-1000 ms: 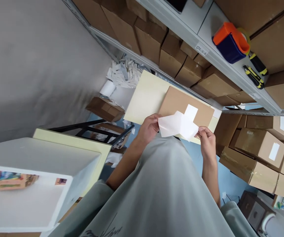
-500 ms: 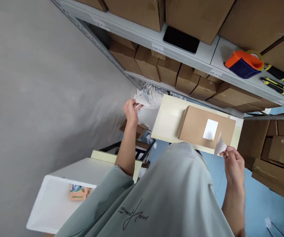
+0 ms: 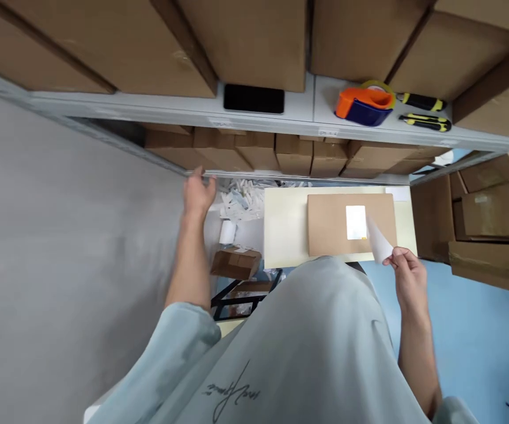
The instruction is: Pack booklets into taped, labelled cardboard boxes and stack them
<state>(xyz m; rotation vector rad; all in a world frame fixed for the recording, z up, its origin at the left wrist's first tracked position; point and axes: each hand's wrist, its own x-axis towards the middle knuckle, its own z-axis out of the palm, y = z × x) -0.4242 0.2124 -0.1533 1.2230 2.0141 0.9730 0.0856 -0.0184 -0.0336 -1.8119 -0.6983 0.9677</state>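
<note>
Up at the left, beside the grey wall, my left hand (image 3: 198,194) is open with fingers apart and nothing visible in it. A heap of crumpled white paper scraps (image 3: 244,200) lies just to its right. My right hand (image 3: 407,272) pinches a curled white paper sheet (image 3: 379,241) by its lower corner. This sheet hangs over the right part of a closed brown cardboard box (image 3: 330,227). On the box's top sits a white rectangular label (image 3: 356,222). The box rests on a cream tabletop (image 3: 281,235).
Above the table runs a grey shelf (image 3: 170,109) packed with cardboard boxes. Along its edge lie a black phone (image 3: 253,99), an orange and blue tape dispenser (image 3: 364,106) and a yellow-black utility knife (image 3: 425,122). Cartons (image 3: 488,212) are stacked at right. An open carton (image 3: 235,263) sits below the scraps.
My left hand has let go of a white piece of paper and moved left, its fingers now apart. My right hand still holds its sheet. The view has turned and shifted.
</note>
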